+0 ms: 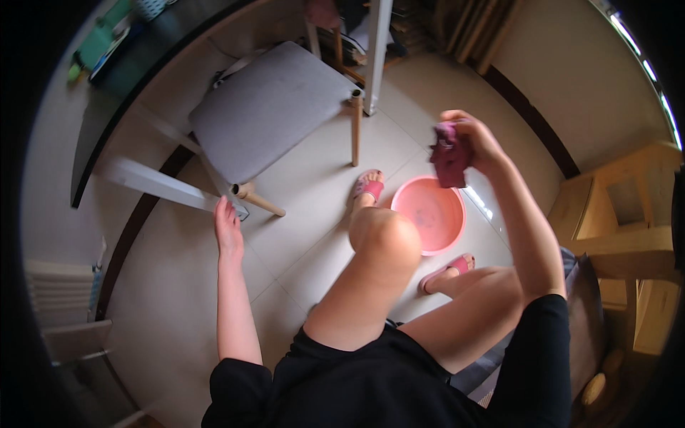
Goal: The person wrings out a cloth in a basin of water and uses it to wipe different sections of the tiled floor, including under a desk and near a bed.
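My right hand grips a bunched maroon cloth, held up above the far rim of a pink plastic basin. The basin stands on the floor between my feet; part of it is hidden behind my knee. A few dark marks show on its bottom. Off to the left, my left hand is raised with nothing in it, its fingers extended. It appears close to the foot of a white table leg and the wooden leg of a grey padded chair; whether it touches either, I cannot tell.
A black-edged table curves across the upper left, with a green container on it. Wooden furniture stands at the right. Brown curtains hang at the back. Pink slippers are on my feet on the tiled floor.
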### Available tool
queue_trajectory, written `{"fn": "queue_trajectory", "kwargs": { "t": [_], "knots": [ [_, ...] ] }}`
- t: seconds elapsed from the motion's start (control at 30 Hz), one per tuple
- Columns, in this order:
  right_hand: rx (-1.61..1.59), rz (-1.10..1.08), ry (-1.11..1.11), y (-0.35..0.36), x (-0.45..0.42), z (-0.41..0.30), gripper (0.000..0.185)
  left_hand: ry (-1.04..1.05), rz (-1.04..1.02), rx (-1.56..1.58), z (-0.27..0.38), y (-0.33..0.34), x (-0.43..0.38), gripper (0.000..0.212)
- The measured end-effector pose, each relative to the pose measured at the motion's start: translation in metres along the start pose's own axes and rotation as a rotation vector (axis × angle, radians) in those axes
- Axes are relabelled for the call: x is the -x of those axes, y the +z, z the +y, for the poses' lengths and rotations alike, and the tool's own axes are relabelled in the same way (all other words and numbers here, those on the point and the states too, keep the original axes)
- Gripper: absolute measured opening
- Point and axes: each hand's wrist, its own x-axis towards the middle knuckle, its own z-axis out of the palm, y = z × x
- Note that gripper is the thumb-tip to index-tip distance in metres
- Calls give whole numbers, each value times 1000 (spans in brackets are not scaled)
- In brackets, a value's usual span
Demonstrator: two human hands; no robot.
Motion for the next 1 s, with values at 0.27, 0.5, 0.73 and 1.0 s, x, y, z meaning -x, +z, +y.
{"fn": "queue_trajectory", "kwargs": {
  "t": [0.27, 0.5, 0.73, 1.0],
  "knots": [
    [-143, -285, 570, 190, -88, 77, 53, -195, -124, 49, 3, 24, -67, 74],
    [-476, -217, 407, 233, -112, 129, 28, -258, -188, 108, 0, 43, -85, 72],
    [-314, -190, 435, 219, -76, 119, 23, -221, -234, 133, -6, 36, -43, 61],
    [-154, -199, 616, 209, -32, 112, 29, -211, -208, 186, -13, 23, 32, 59]
  ]
}}
